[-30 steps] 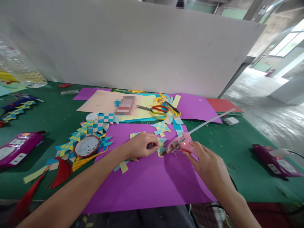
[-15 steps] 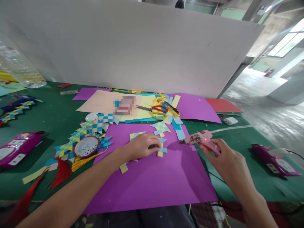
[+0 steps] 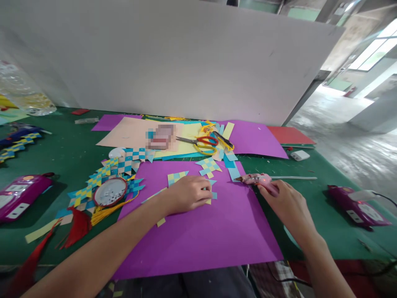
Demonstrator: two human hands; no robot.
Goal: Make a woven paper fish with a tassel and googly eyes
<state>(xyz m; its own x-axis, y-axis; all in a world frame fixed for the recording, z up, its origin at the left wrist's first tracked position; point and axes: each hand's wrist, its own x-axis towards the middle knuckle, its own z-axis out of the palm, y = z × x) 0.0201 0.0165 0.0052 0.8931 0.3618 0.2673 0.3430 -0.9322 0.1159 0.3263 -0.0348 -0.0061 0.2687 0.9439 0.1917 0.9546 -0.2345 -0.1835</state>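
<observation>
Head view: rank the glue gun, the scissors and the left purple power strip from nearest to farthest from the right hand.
From the right hand:
1. Glue gun, under its fingers.
2. Scissors, farther back, toward the left.
3. Left purple power strip, at the far left table edge.

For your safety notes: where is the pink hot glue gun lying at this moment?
In the head view the glue gun lies on the green table, right of centre, beside the purple sheet's right edge, with the right hand on its handle.
</observation>
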